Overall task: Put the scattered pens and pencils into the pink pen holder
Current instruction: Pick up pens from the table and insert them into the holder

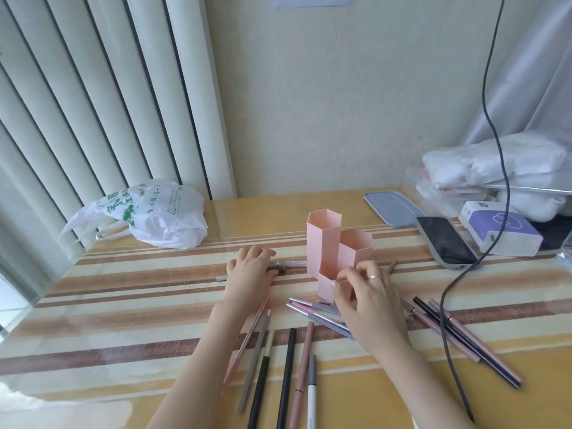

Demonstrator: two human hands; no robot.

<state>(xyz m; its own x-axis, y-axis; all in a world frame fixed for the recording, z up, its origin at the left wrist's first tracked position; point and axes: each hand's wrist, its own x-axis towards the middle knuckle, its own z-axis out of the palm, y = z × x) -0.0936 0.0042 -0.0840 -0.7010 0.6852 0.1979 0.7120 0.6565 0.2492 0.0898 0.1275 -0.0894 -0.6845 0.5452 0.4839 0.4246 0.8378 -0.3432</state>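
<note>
On the striped table [123, 292], the left hand [252, 274] is laid palm-down, fingers curled over a silver pen [289, 264]. The right hand [370, 300] is pinched on the holder [337, 252], set between the hands. Loose pens [286, 366] are scattered nearer the body.

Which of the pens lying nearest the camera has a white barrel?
The rightmost pen of the front row, the white pen with a grey cap; its neighbours are pink, black and grey.

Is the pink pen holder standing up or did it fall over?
Standing up. The pink pen holder sits upright on the table, its hexagon openings facing up. The right hand touches its lowest section.
</note>
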